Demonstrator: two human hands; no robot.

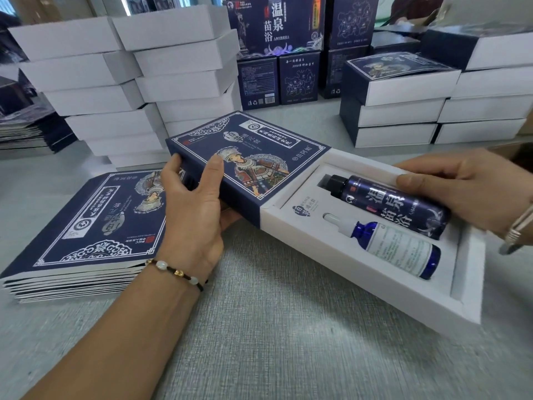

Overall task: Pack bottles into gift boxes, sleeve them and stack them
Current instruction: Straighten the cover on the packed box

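Bottles (395, 209) already lie in the white box (467, 284) on the table; left hand (196, 203) grips the half-on sleeve (248, 157), right hand (461, 192) holds the box. Stacking remains.

1 head-worn camera looks forward and down, close over the table (288, 342) and both forearms.

Pale grey-green textured table (288, 327). At left, a flat stack of navy printed sleeves (80, 241). Behind it, two tall leaning stacks of white boxes (121, 90). At back centre, upright navy cartons (277, 53). At right, lower stacks of sleeved boxes (403, 111). In the middle, an open white gift box (389, 278), tilted, near edge apparently resting on the surface.
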